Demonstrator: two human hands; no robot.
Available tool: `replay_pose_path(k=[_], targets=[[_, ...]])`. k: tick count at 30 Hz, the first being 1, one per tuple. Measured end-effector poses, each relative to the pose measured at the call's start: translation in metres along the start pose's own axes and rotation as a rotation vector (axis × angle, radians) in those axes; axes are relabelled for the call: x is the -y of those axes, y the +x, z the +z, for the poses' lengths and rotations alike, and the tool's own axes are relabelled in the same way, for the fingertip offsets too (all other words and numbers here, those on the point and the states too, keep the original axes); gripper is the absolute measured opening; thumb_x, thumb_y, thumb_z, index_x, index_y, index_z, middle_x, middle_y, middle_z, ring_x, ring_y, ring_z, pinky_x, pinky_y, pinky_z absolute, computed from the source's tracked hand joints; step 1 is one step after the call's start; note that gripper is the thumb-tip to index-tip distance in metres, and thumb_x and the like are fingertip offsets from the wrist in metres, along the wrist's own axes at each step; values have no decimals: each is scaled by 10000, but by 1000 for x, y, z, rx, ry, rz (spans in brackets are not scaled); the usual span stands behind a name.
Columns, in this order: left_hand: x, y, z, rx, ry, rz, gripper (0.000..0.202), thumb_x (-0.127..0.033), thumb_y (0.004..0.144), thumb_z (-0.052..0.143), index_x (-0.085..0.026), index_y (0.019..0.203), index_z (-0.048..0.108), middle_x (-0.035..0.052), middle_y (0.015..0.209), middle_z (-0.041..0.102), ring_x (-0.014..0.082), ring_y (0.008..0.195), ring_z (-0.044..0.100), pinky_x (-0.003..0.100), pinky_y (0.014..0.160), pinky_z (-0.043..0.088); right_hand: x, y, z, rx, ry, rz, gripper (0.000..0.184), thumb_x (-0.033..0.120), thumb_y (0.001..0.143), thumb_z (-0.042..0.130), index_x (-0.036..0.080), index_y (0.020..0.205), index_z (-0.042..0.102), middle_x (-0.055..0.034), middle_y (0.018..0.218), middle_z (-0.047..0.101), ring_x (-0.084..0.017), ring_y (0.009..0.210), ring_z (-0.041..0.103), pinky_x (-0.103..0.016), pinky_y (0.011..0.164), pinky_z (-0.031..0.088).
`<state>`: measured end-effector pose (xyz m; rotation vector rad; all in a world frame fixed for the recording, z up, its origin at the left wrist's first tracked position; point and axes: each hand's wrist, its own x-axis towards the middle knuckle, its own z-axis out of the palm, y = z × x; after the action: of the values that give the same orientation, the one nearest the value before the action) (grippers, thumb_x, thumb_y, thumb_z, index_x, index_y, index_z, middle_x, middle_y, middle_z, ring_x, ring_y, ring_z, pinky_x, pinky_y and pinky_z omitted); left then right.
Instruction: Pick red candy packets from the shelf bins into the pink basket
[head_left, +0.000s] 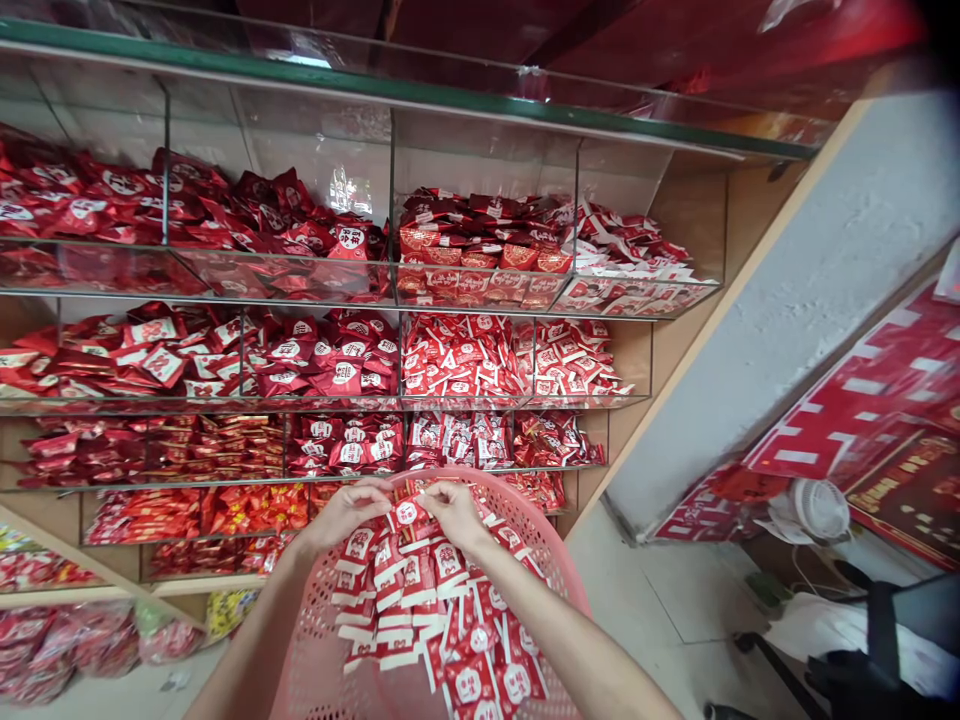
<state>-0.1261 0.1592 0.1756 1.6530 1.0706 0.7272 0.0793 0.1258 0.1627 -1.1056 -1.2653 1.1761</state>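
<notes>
Over a pink perforated plastic basket (551, 535), my left hand (345, 513) and my right hand (456, 514) are close together. Between them is a small red-and-white candy packet (407, 513), pinched at its right corner by my right fingers. My left fingertips are pressed together at the packet's left corner. Many similar packets (469, 685) lie below in the basket, some in neat overlapping rows and others looser toward the front. My forearms cover parts of the basket's sides.
Shelves with clear dividers rise ahead, filled with red wrapped packets (341, 370). A thick glass shelf edge (450, 100) runs across the top. Bagged packets (97, 640) sit low at left. At right are a grey wall (810, 250), a white fan (819, 508) and a chair's black legs (780, 672).
</notes>
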Motion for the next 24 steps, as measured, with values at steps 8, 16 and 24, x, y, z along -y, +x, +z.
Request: replay_pose_path(k=[8,16,24], targets=[[-9,-3,-2,-36,25,-30,250,-444,696,663,-197,707,699,51,1209,533,210,1100,515,320,954,398,-2,-1,5,-67,128,88,247,394,641,688,149,661,657,5,619,604,-115,589,486,-256,624,396],[-6,0,-1,6,-54,-46,263,-437,654,696,-195,751,726,61,1118,603,202,982,565,323,881,453,6,0,2,11,114,65,268,410,632,702,151,653,637,20,612,587,-102,578,474,-242,606,386],[-8,0,-2,49,-100,-59,250,-404,642,714,-208,793,748,59,1129,619,199,943,586,338,860,470,6,8,6,87,76,17,228,371,647,696,153,653,632,22,631,607,-97,578,505,-246,625,407]])
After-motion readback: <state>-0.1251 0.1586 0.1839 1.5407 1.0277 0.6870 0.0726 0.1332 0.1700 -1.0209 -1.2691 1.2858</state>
